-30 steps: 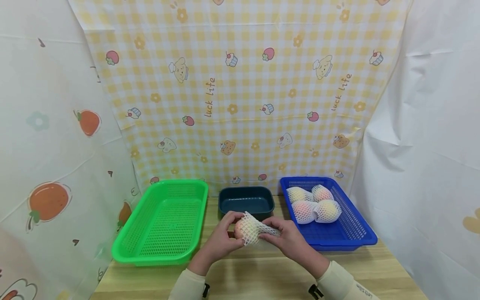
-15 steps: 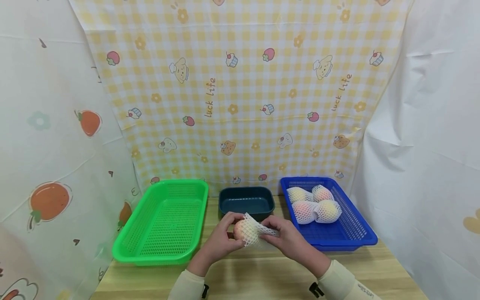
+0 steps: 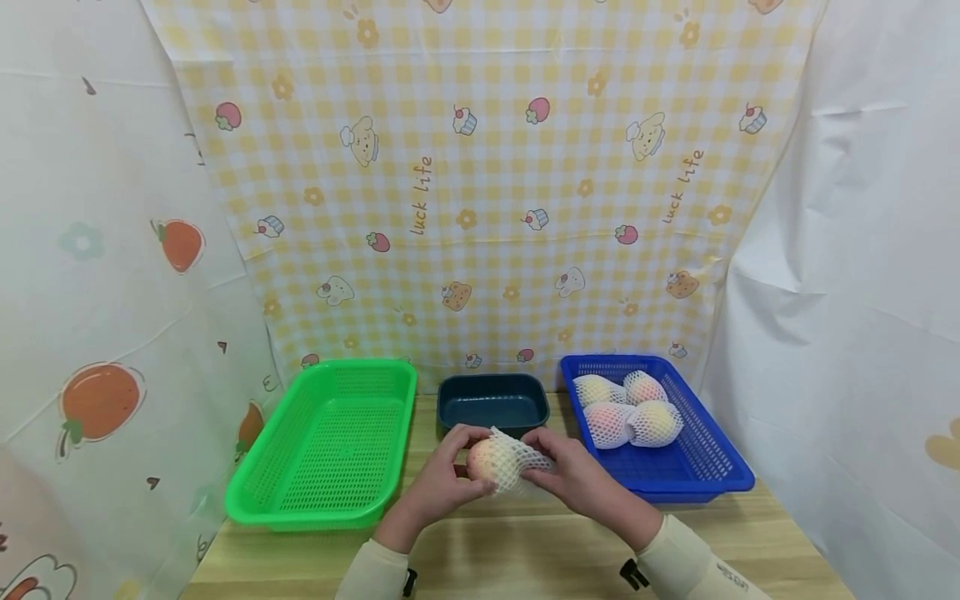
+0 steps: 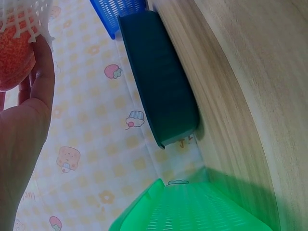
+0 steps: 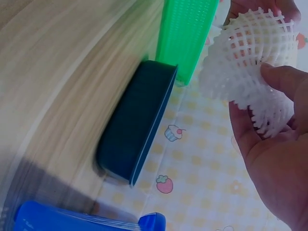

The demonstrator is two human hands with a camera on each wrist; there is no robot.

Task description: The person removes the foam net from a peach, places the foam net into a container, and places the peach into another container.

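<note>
My left hand (image 3: pixel 444 475) holds a round red-and-yellow fruit (image 3: pixel 480 460) over the table, fingers above and thumb below. The bare red side of the fruit (image 4: pixel 14 55) shows in the left wrist view. A white foam net sleeve (image 3: pixel 512 462) covers its other side, and the net's cut edge lies near my left fingertips. My right hand (image 3: pixel 573 475) pinches the loose end of the net between thumb and fingers. In the right wrist view the net (image 5: pixel 240 62) bunches and flares around the right thumb, with some red showing through the mesh.
At left stands a bare green basket (image 3: pixel 322 508). Behind my hands is a dark teal tub (image 3: pixel 492 408). The blue basket (image 3: pixel 712 450) at right holds several fruits in foam nets (image 3: pixel 654 423). A wooden table (image 3: pixel 525 550) lies beneath; patterned cloth (image 3: pixel 487 167) hangs behind.
The net's tail, earlier drawn narrow toward my right hand, is now looser and wider. Slightly more of the fruit's left side is uncovered. My left hand has barely moved.
</note>
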